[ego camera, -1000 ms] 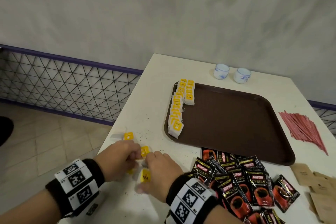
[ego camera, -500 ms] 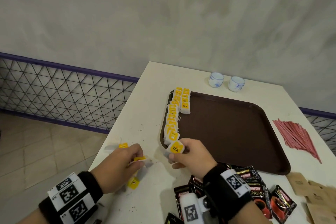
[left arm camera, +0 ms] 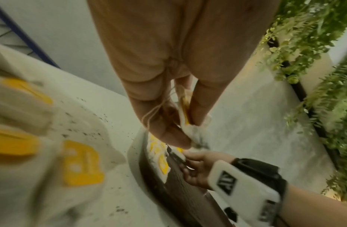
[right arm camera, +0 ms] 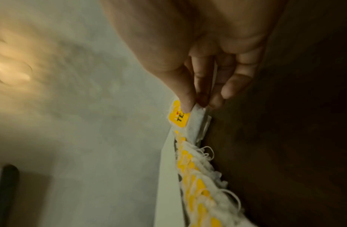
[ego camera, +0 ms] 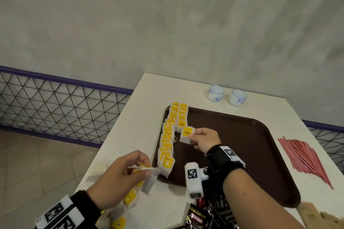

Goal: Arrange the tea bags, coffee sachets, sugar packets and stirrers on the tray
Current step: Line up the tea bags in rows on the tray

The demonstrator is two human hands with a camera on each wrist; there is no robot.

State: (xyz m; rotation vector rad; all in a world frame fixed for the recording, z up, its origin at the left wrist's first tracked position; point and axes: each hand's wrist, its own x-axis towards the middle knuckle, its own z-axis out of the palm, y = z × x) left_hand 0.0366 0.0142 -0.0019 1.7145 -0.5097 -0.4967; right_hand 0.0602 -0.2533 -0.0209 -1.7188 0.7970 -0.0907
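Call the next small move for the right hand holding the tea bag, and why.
Probably lower the tea bag onto the tray at the near end of the short second row. The right hand pinches it just past that row's last bag, above the tray floor, and that row is shorter than the long row beside it.

Right hand [ego camera: 204, 140] has left the loose pile and carried one tea bag [ego camera: 186, 134] over the tray [ego camera: 260, 154], to the near end of the short row [ego camera: 181, 117]. Left hand [ego camera: 119, 178] has lifted off the surface, tea bags [ego camera: 147, 174] dangling from its fingers [ego camera: 143, 156].
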